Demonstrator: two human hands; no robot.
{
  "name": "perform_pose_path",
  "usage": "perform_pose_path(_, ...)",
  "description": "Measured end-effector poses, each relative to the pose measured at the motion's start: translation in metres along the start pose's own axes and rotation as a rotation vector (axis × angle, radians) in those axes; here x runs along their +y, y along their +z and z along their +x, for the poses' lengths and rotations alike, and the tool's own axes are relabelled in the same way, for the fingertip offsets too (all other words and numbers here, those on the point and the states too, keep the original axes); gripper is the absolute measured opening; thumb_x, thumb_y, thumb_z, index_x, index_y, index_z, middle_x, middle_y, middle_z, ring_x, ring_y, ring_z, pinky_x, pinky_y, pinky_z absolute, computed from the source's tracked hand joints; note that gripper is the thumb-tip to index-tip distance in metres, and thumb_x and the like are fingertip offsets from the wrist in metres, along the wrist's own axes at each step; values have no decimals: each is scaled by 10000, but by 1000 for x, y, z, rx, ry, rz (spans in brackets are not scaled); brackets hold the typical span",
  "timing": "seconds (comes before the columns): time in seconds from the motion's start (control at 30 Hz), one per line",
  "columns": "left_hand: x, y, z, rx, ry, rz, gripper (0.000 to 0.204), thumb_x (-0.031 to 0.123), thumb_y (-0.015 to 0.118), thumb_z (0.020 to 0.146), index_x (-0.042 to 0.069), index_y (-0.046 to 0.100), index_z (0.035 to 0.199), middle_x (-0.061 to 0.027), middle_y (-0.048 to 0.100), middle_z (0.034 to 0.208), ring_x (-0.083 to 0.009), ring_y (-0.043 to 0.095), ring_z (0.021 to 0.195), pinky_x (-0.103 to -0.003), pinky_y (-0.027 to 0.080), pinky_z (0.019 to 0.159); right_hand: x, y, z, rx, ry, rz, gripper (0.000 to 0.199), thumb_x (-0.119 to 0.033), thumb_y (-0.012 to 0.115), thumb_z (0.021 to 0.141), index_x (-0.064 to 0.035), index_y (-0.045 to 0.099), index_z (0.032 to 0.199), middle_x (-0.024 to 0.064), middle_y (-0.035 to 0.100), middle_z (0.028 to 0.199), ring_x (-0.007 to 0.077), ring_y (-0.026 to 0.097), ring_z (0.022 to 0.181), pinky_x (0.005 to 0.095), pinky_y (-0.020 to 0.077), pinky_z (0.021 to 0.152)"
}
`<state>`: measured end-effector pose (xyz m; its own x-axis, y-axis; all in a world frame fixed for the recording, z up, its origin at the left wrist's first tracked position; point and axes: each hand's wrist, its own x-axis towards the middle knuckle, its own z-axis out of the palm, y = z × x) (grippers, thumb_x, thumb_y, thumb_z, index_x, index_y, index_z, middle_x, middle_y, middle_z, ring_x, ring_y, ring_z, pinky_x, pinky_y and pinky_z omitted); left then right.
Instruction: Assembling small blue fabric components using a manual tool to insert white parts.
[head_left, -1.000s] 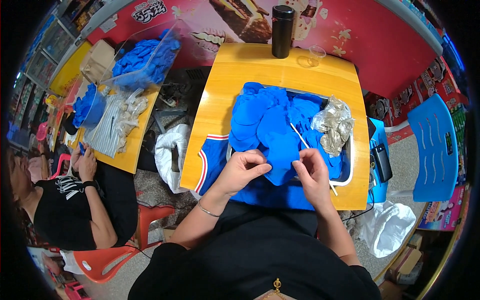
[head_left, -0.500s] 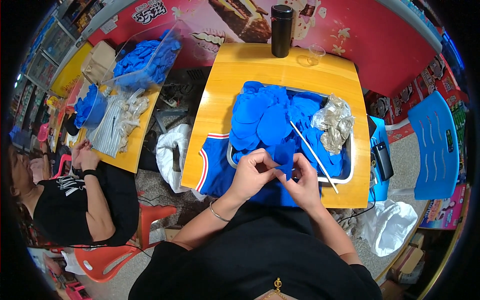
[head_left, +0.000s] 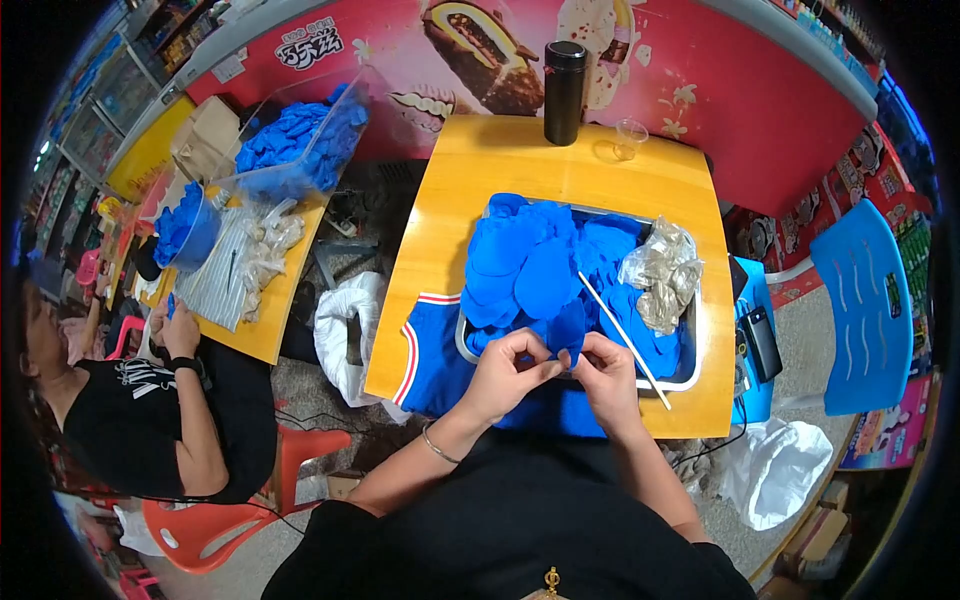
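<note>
A thin blue oval piece [head_left: 567, 328], which looks like fabric, stands upright between my two hands. Its lower edge is pinched by the fingers and thumb of my left hand [head_left: 508, 376] and of my right hand [head_left: 609, 382]. Just beyond them, a metal tray [head_left: 698, 345] holds a heap of similar blue oval pieces [head_left: 508, 248]. Across the tray's right part slants a thin white stick [head_left: 625, 340], its near end past the rim. Crumpled clear plastic bags with brownish contents [head_left: 660, 275] lie at the tray's right end.
Blue cloth with striped trim [head_left: 436, 345] covers the table's [head_left: 400, 270] near left part. A black bottle [head_left: 565, 92] and clear cup [head_left: 630, 138] stand at the back. Left, a co-worker [head_left: 150, 410] sits by a clear bin [head_left: 300, 145] of blue pieces. A blue chair [head_left: 865, 310] is right.
The blue piece has turned and narrowed in my fingers, and my hands have shifted slightly. The whole view has tilted up a little. The co-worker's hands now hold something small and blue.
</note>
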<state>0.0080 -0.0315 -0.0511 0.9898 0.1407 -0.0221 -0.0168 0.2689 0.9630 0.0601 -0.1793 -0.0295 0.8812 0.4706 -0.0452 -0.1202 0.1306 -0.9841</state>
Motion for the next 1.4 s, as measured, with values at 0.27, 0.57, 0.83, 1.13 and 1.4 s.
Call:
perform_pose_path(0.27,4,0,-1,64,-138,-309,124,-5,666,811,43,557,776,7,535,783,-55,505,700,-190,409,645,17,2,2,22,-2,71,194,-9,645,803,-44,540,962,-39,530,744,24,486,651,166,391,593)
perform_pose_path(0.57,-9,18,-7,137,253,203,141,8,656,806,-3,520,772,-57,535,818,-99,548,737,-210,453,607,11,9,5,76,185,225,202,-44,539,877,-56,509,1077,-29,494,787,39,475,699,190,397,594)
perform_pose_path(0.83,-17,30,-11,292,277,345,163,46,642,831,-3,490,797,-82,504,751,-151,550,665,-257,451,549,22,13,1,77,117,217,187,-60,473,910,-48,502,1094,-13,515,794,55,487,659,216,406,558)
perform_pose_path(1.13,-13,11,-8,354,527,623,227,-34,634,730,3,465,878,-132,522,842,-259,541,705,-327,454,608,17,12,-8,115,-163,-452,92,-36,585,839,4,556,917,16,552,671,58,488,577,228,398,526)
perform_pose_path(1.4,-4,7,-12,197,392,751,142,-34,611,732,-21,532,849,-119,543,809,-262,575,729,-336,467,634,11,7,-5,-33,52,-60,40,-82,557,891,-50,548,914,-41,507,711,27,442,597,178,331,506)
